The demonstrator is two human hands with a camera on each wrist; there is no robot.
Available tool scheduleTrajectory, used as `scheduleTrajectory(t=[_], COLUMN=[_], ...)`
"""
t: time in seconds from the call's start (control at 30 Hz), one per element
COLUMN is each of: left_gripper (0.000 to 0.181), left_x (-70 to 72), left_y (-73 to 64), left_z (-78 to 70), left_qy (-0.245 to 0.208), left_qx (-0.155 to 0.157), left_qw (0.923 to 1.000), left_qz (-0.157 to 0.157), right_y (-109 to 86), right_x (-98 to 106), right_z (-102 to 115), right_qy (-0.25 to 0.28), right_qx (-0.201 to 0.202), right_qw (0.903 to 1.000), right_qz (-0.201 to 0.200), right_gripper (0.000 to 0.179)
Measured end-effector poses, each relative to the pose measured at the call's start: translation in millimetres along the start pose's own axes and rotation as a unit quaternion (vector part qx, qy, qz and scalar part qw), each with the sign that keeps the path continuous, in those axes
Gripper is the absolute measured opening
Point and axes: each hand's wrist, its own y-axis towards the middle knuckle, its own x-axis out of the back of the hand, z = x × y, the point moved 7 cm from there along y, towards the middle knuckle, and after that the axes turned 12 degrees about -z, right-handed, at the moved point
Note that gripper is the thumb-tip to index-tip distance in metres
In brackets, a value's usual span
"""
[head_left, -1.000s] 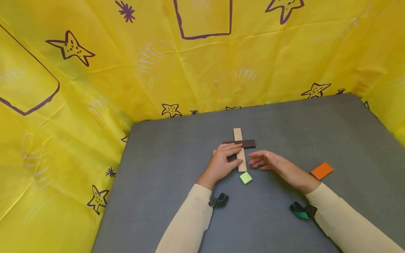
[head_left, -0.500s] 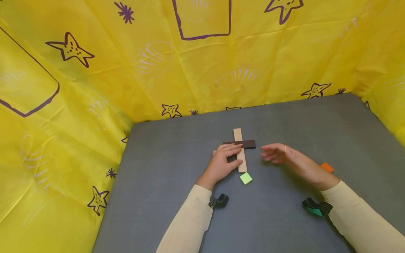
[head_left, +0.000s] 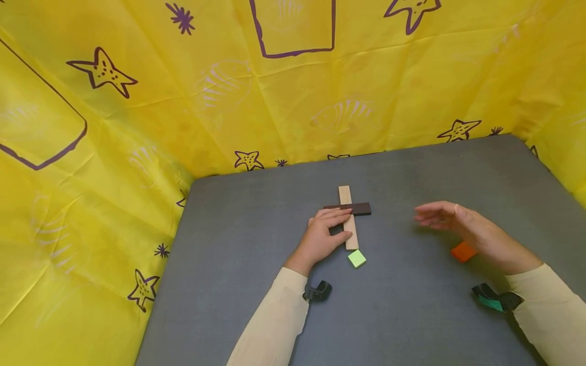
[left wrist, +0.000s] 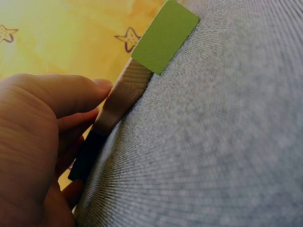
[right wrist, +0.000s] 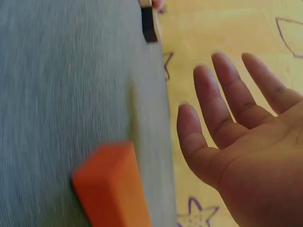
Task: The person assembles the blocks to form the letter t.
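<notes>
My left hand (head_left: pixel 318 239) rests at a cross-shaped arrangement of flat blocks, its fingertips on a dark brown block (head_left: pixel 361 209) and its thumb touching the light wooden block (head_left: pixel 350 235) nearer me. Light wood also shows beyond the dark block; whether it is one piece I cannot tell. A lime green block (head_left: pixel 357 258) stands at the near end of the wood, and in the left wrist view the green block (left wrist: pixel 163 38) abuts it. My right hand (head_left: pixel 480 236), fingers extended and holding nothing, hovers over the table beside an orange block (head_left: pixel 462 251), partly covering it.
A dark grey table (head_left: pixel 238 229) lies under everything. Yellow cloth (head_left: pixel 293 101) printed with purple starfish hangs behind and along both sides. Black wrist straps (head_left: pixel 317 291) are on both sleeves.
My right hand has moved away to the right from the cross-shaped blocks, passing over the orange block. The left hand and the blocks have stayed in place.
</notes>
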Motion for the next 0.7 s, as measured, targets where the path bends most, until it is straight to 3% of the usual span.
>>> scheduleTrajectory(t=[0.23,0.43,0.6,0.7], left_gripper=[0.048,0.048,0.048,0.048], left_x=[0.2,-0.3,-0.1,-0.2], left_y=[0.2,0.3,0.7,0.7], left_z=[-0.2,0.2,0.7,0.7], left_qy=[-0.003,-0.002,0.000,0.000], left_qx=[-0.004,-0.002,-0.002,-0.001], left_qw=[1.0000,1.0000,1.0000,1.0000], left_qz=[-0.003,-0.004,-0.005,-0.004], right_y=[-17.9,-34.1,-45.4,-53.5], right_x=[32,57,72,77], right_z=[-10,-21,-33,-42], right_qy=[-0.049,-0.078,-0.150,-0.177], right_qx=[-0.048,-0.063,-0.075,-0.108], right_qw=[0.9976,0.9944,0.9840,0.9758], right_qz=[-0.011,-0.034,-0.060,-0.069], right_gripper=[0.055,0.052,0.050,0.046])
